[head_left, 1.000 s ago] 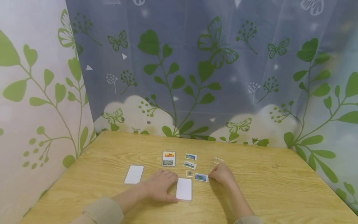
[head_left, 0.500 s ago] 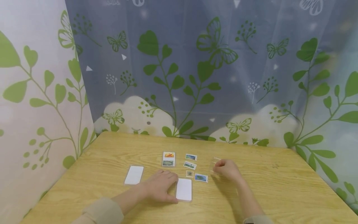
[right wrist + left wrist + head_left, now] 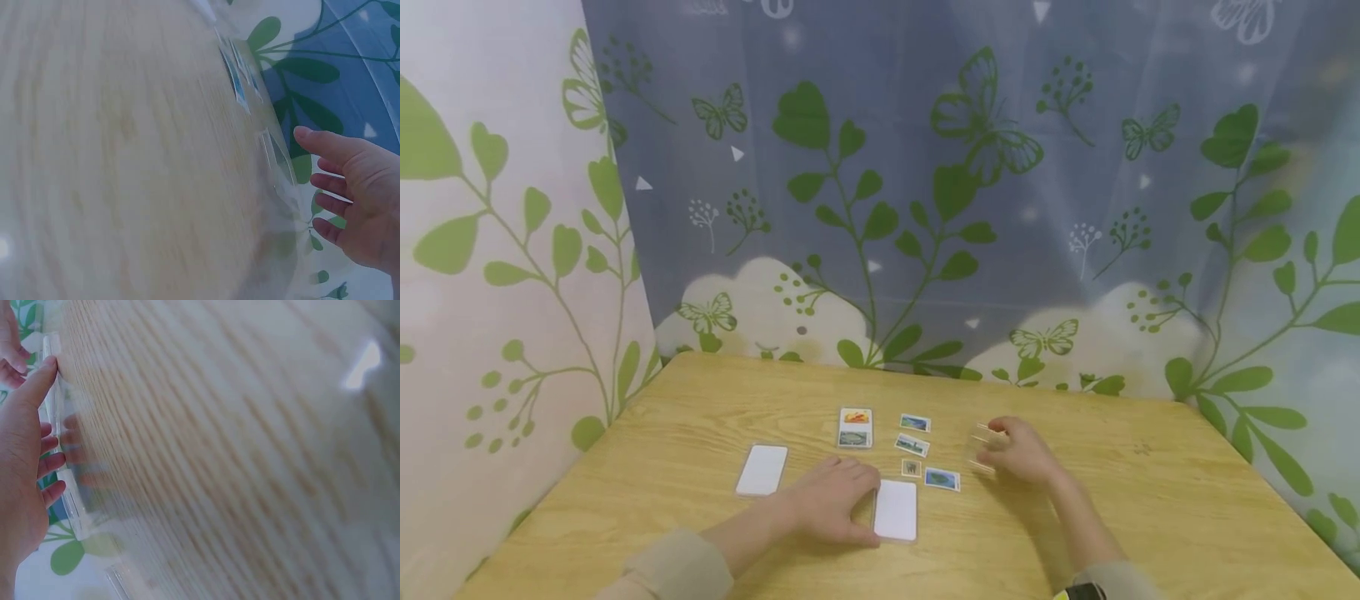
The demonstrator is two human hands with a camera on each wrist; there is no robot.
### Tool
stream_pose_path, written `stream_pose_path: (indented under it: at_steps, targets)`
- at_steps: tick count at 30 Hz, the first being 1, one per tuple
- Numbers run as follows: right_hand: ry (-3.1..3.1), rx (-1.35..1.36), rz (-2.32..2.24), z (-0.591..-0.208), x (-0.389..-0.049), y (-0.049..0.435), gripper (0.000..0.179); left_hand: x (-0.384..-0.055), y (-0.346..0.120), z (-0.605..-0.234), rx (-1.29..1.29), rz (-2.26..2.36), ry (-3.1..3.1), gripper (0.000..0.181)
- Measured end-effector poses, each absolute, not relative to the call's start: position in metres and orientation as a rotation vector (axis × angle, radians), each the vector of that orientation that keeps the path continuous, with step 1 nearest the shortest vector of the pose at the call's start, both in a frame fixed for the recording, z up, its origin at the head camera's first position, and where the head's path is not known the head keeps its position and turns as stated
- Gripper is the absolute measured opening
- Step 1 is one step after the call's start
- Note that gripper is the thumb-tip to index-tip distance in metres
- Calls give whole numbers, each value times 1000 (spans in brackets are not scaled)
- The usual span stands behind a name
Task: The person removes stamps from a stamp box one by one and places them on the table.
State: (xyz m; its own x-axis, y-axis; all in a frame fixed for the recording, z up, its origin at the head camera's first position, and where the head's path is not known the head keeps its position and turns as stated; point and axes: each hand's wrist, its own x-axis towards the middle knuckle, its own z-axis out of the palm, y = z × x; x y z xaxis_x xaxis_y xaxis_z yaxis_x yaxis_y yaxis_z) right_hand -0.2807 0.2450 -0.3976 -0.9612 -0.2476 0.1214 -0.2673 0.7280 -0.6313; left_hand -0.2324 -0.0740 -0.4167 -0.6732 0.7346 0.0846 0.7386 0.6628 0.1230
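Note:
My left hand (image 3: pixel 831 504) rests on the table, fingertips and thumb at the left edge of a clear case with a white sheet (image 3: pixel 896 510). In the left wrist view its thumb (image 3: pixel 42 378) lies at the case's end. My right hand (image 3: pixel 1024 451) is over a flat clear plastic case (image 3: pixel 977 452), thumb and fingers spread apart with nothing between them. The right wrist view has that case (image 3: pixel 278 165) beside the thumb. Between the hands lie small stamp-like pictures: one blue and green (image 3: pixel 942 478), a small square one (image 3: pixel 912 468), and two farther back (image 3: pixel 912 445).
Behind the left hand lies a clear case holding two stamp-like pictures (image 3: pixel 855 427). Another white-backed case (image 3: pixel 762 470) lies to the left. A printed curtain (image 3: pixel 880 208) hangs along the back and sides of the wooden table (image 3: pixel 1150 500).
My right hand has drawn away from the blue and green stamp-like picture, moved right over the clear plastic case and spread its fingers. My left hand has stayed at the white-sheeted case.

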Motion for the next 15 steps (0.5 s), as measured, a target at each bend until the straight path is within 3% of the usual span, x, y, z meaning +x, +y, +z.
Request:
stream_pose_path:
  at_steps: [8, 15]
  targets:
    - [-2987, 585, 584, -393, -290, 248, 73, -232, -75, -418, -1255, -209, -2828, 72]
    - [-3018, 680, 283, -395, -295, 248, 74, -231, -76, -419, -1259, -222, -2826, 73]
